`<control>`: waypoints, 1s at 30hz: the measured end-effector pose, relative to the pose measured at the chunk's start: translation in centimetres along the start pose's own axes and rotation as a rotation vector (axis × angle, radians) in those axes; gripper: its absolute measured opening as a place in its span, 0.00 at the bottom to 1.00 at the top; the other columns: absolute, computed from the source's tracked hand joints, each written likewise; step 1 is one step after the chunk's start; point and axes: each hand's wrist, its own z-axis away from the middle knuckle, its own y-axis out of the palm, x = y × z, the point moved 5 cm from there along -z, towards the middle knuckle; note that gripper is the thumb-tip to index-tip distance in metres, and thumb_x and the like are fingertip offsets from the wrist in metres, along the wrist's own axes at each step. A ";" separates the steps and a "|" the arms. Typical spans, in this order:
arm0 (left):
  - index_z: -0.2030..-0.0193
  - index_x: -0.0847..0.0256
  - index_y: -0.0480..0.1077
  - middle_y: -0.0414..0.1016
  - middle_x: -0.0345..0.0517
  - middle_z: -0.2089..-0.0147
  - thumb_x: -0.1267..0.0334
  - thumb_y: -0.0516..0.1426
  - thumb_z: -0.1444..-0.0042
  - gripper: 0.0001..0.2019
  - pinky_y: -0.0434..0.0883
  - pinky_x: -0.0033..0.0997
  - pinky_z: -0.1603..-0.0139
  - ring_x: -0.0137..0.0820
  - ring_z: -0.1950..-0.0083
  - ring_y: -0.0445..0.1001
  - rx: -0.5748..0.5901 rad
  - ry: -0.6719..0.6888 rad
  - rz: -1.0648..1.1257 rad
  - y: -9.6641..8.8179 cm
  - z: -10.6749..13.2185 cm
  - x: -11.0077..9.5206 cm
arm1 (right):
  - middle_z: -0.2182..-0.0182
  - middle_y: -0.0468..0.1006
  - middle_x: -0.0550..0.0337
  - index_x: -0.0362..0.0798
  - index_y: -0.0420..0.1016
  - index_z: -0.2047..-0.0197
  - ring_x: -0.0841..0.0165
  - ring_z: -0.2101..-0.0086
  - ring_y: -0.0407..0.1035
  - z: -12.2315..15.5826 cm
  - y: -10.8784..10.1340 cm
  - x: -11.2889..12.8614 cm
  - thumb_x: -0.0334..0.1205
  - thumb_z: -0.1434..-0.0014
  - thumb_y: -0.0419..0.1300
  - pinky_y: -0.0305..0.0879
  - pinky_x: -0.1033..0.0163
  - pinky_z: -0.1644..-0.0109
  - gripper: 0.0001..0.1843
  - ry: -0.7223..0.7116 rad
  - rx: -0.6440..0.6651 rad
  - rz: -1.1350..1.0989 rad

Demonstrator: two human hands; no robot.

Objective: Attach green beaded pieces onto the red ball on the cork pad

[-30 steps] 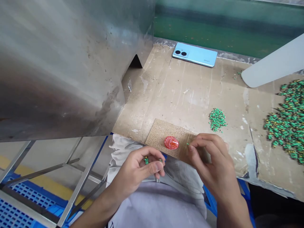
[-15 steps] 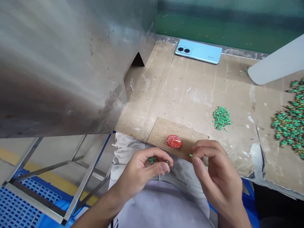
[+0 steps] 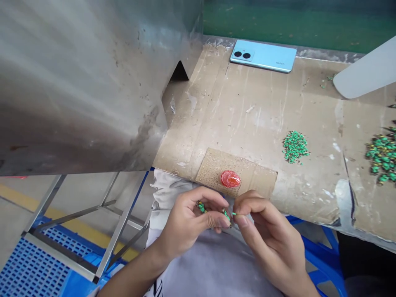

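Note:
My left hand is curled shut, pinching several small green and yellow parts between thumb and fingers, over my lap below the table's front edge. My right hand is closed in a pinch on a thin green pin, whose tip meets the parts at my left fingertips. Just beyond both hands, a small red blob lies on a brown perforated pad at the table's front edge.
A small heap of green parts lies on the cardboard-covered table, a bigger heap at the right edge. A light blue phone lies at the back. A large steel housing fills the left; a white blade-shaped object sits at back right.
My right hand has moved left and down from the pad's edge until its pin meets my left fingertips. The view has shifted slightly, pushing the big heap further right.

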 end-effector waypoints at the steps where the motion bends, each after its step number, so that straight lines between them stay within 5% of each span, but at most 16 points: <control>1: 0.65 0.59 0.85 0.83 0.37 0.72 0.65 0.78 0.50 0.09 0.76 0.16 0.72 0.22 0.76 0.78 -0.006 0.012 -0.022 0.0 0.0 -0.2 | 0.65 0.73 0.62 0.53 0.72 0.55 0.69 0.64 0.71 0.0 0.0 0.1 0.32 0.26 0.58 0.71 0.66 0.62 0.06 -0.001 0.010 0.003; 18: 0.64 0.57 0.86 0.83 0.40 0.67 0.66 0.76 0.46 0.06 0.75 0.19 0.64 0.27 0.65 0.81 0.019 0.273 -0.284 0.2 0.5 -1.3 | 0.67 0.75 0.65 0.53 0.71 0.59 0.72 0.67 0.71 -0.6 0.2 0.4 0.33 0.26 0.59 0.70 0.68 0.63 0.07 0.038 0.065 0.023; 30: 0.69 0.59 0.83 0.82 0.43 0.69 0.57 0.75 0.44 0.10 0.74 0.24 0.71 0.28 0.70 0.78 0.031 0.221 -0.300 0.1 0.3 -1.0 | 0.68 0.77 0.65 0.53 0.73 0.59 0.71 0.69 0.72 -1.2 -0.4 1.4 0.31 0.28 0.60 0.70 0.67 0.64 0.07 0.015 0.134 0.120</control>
